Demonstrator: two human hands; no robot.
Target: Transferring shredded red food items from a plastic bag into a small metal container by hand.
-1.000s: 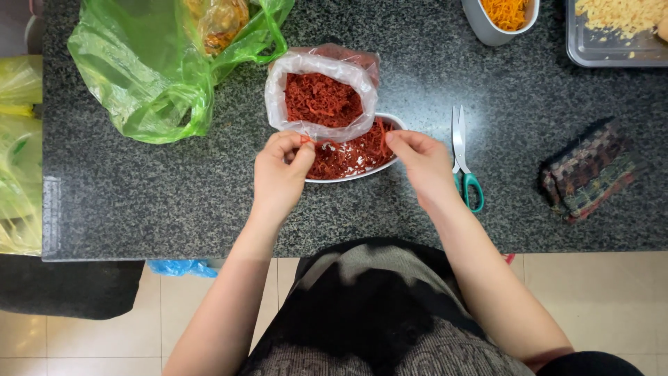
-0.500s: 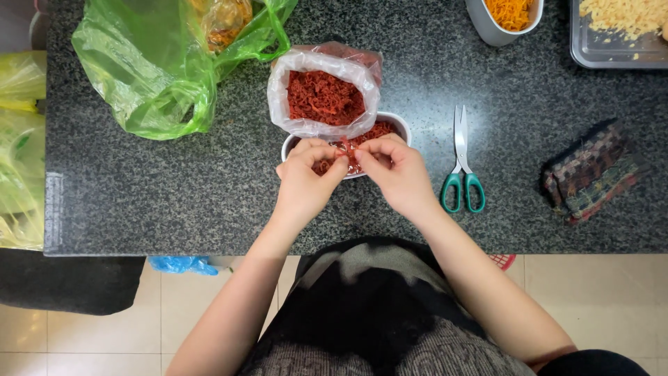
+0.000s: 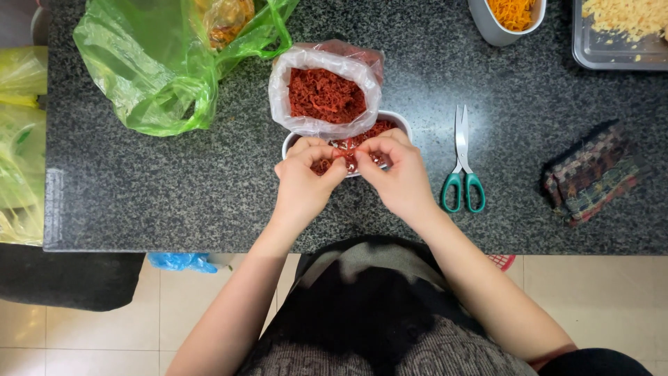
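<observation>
My left hand (image 3: 303,182) and right hand (image 3: 398,177) pinch red shreds (image 3: 346,147) over the bowl (image 3: 400,121); loose bits could drop on the counter (image 3: 209,188)

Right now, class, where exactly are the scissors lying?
In the head view, the green-handled scissors lie flat on the dark counter, just beyond the right hand, between the white bowl and the folded plaid cloth.

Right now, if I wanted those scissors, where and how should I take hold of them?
Probably take the scissors by the green handle loops, coming from the near counter edge. They lie flat and closed, blades pointing away, loops toward the person, just beside the right hand, with bare stone around them.
</observation>
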